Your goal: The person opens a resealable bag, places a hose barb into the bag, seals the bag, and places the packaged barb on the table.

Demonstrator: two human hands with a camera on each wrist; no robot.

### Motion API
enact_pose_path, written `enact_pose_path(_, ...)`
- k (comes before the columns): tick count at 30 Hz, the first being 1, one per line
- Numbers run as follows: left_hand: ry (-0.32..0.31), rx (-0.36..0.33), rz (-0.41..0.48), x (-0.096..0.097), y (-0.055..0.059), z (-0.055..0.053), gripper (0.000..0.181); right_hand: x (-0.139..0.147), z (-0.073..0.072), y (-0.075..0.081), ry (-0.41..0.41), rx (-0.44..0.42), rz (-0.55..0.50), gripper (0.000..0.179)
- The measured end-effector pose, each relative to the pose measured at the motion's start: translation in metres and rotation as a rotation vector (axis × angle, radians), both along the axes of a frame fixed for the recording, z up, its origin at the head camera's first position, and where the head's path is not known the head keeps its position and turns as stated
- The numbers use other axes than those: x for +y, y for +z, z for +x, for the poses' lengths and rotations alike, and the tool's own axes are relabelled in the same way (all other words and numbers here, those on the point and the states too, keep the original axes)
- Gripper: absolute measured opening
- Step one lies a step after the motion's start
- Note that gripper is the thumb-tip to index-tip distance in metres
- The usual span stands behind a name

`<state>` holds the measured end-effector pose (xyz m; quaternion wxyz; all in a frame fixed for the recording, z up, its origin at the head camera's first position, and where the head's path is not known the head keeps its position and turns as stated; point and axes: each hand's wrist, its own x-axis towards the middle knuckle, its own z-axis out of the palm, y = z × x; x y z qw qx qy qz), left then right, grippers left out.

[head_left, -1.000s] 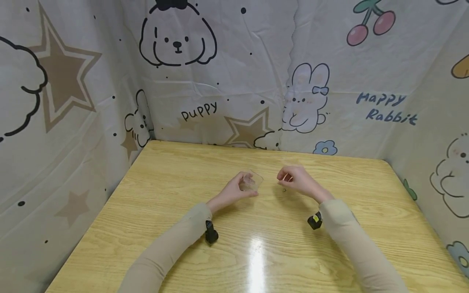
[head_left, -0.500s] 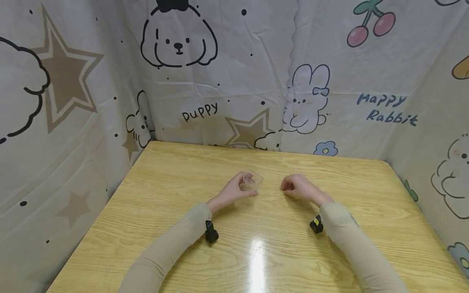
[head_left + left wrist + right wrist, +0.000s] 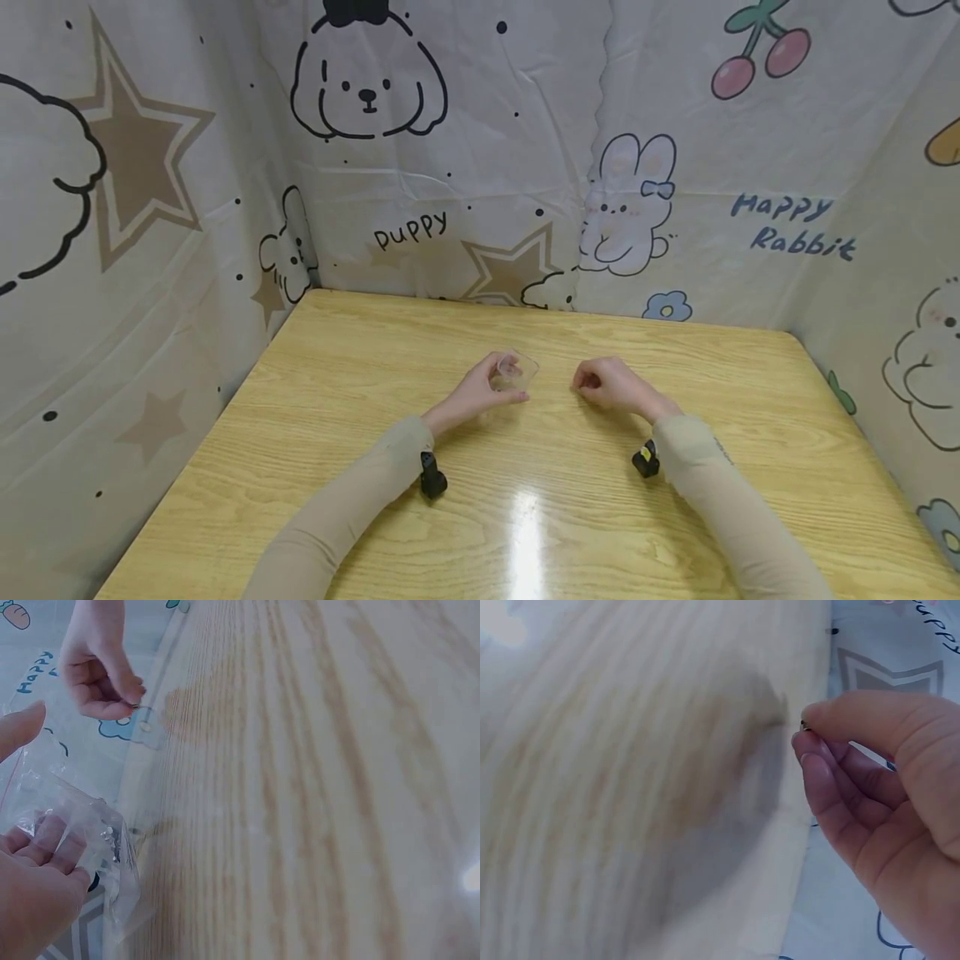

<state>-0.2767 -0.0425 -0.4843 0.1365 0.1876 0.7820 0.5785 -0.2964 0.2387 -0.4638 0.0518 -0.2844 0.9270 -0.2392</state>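
My left hand [image 3: 483, 385] holds a clear plastic bag [image 3: 522, 371] near the middle of the table. In the left wrist view, the clear bag [image 3: 82, 802] shows a thin red line at its edge and small shiny bits low down. Curled fingers show through the film, with the thumb tip at the upper left. To the right, my right hand [image 3: 615, 385] pinches a tiny dark, metallic-looking piece [image 3: 804, 726] between thumb and index fingertip. Its exact kind is too small to tell. A gap separates this hand from the bag.
The light wood-grain table [image 3: 375, 350] extends around both hands. A printed cloth [image 3: 480, 150] hangs behind it and along both sides. Black wrist cameras sit at both cuffs, the left camera [image 3: 432, 477] and the right camera [image 3: 646, 459].
My right hand has moved slightly down and right to the tiny piece seen below its fingers a second ago, and now pinches it. The left hand and bag stay almost still.
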Motion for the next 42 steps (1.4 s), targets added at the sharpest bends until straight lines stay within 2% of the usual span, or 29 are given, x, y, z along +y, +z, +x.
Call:
enact_pose_path(7,0.004,0.006,0.013,0.000,-0.002,0.000,0.070,-0.009,-0.004,0.015,0.014,0.091,-0.084,0.007)
enact_pose_path(13,-0.003,0.020,0.013,0.001,-0.003,-0.002,0.067,-0.024,-0.005,0.031,0.036,0.111,-0.130,0.006)
enact_pose_path(24,-0.007,0.001,0.023,-0.001,-0.002,-0.004,0.066,-0.056,-0.002,0.058,0.116,0.144,-0.175,0.008)
enact_pose_path(36,-0.019,0.005,0.025,-0.001,-0.001,-0.003,0.055,-0.082,-0.003,0.057,0.201,0.144,-0.193,0.008)
enact_pose_path(42,-0.010,0.003,0.022,-0.002,-0.002,-0.003,0.054,-0.087,-0.001,0.056,0.209,0.111,-0.206,0.009)
